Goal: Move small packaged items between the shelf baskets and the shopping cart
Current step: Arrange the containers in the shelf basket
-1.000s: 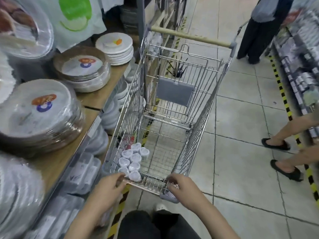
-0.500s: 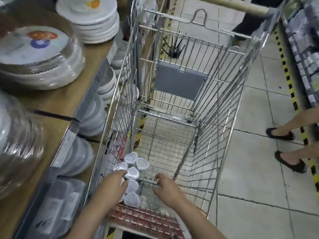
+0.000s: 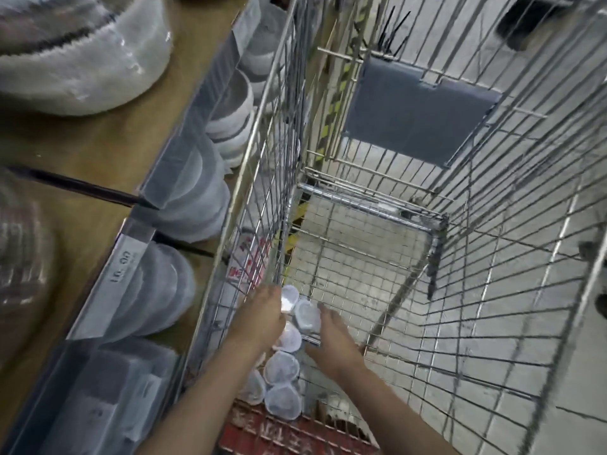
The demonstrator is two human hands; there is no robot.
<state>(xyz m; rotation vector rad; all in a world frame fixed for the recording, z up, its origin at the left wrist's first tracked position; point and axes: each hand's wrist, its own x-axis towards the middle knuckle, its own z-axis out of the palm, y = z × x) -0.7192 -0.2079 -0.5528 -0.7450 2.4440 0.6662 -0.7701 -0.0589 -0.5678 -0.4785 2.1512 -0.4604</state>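
A clear-wrapped pack of several small white lidded cups [image 3: 281, 369] lies at the near left corner of the wire shopping cart [image 3: 361, 247]. Both my arms reach down into the cart. My left hand [image 3: 262, 318] curls over the pack's far left end. My right hand [image 3: 331, 336] closes against the far right cup [image 3: 307, 318], so the pack sits between the two hands. My thumbs and the underside of the pack are hidden. The image is blurred by motion.
A wooden shelf [image 3: 98, 152] runs along the left with wrapped stacks of foil plates [image 3: 75, 60]. Below it are white bowls [image 3: 230, 126] and plastic boxes [image 3: 115, 389]. The cart has a grey seat flap [image 3: 417, 116] and a red front panel [image 3: 289, 435].
My head has leaned over the cart and both hands have gone from its near rim down inside, further along the pack, closing on its far end.
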